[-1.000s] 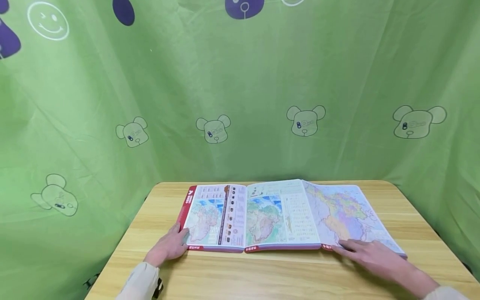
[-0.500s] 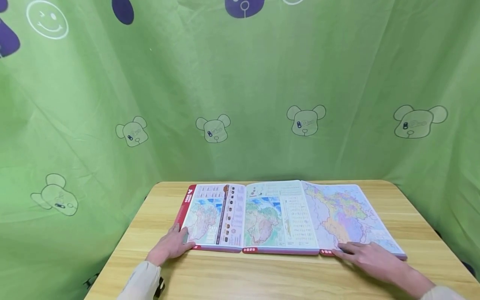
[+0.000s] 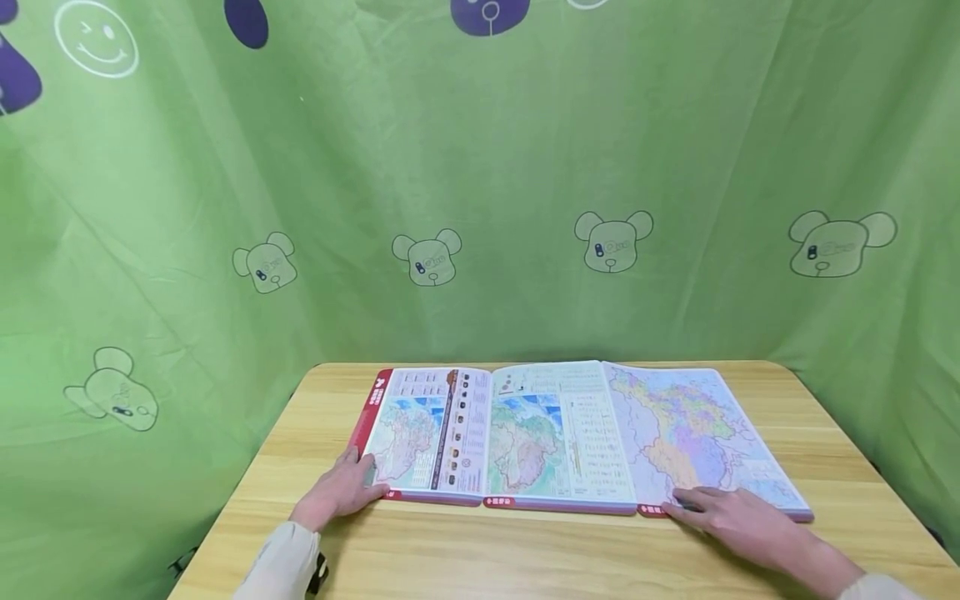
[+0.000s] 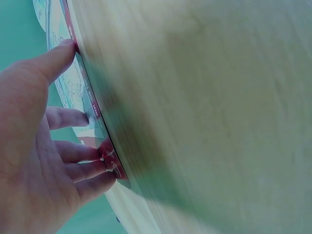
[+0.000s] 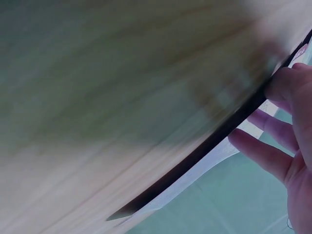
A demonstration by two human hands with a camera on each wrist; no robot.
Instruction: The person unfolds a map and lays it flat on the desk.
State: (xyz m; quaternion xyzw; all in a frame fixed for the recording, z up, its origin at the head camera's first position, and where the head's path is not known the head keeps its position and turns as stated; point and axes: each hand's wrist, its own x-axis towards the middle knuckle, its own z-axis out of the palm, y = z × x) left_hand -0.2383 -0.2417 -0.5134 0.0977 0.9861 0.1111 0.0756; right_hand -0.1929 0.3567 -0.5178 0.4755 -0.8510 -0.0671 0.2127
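Note:
A fold-out map booklet (image 3: 525, 454) lies spread on the table in three panels, with coloured maps and printed charts. A slight ridge rises between its middle and right panels. My left hand (image 3: 341, 492) rests on the front left corner, fingers extended across the red border and thumb at the near edge. In the left wrist view, the left hand's fingers (image 4: 80, 170) touch that red border. My right hand (image 3: 738, 517) lies over the near edge of the right panel (image 3: 690, 433). In the right wrist view, the right hand (image 5: 287, 126) touches the booklet's dark edge with extended fingers.
The booklet lies on a light wooden table (image 3: 480, 554) with rounded far corners. Green cloth (image 3: 510, 317) printed with bear heads hangs right behind the table and along both sides.
The booklet's near edge has come slightly toward me at the middle and right panels. My left thumb has moved right onto the front edge. The right hand has shifted slightly nearer.

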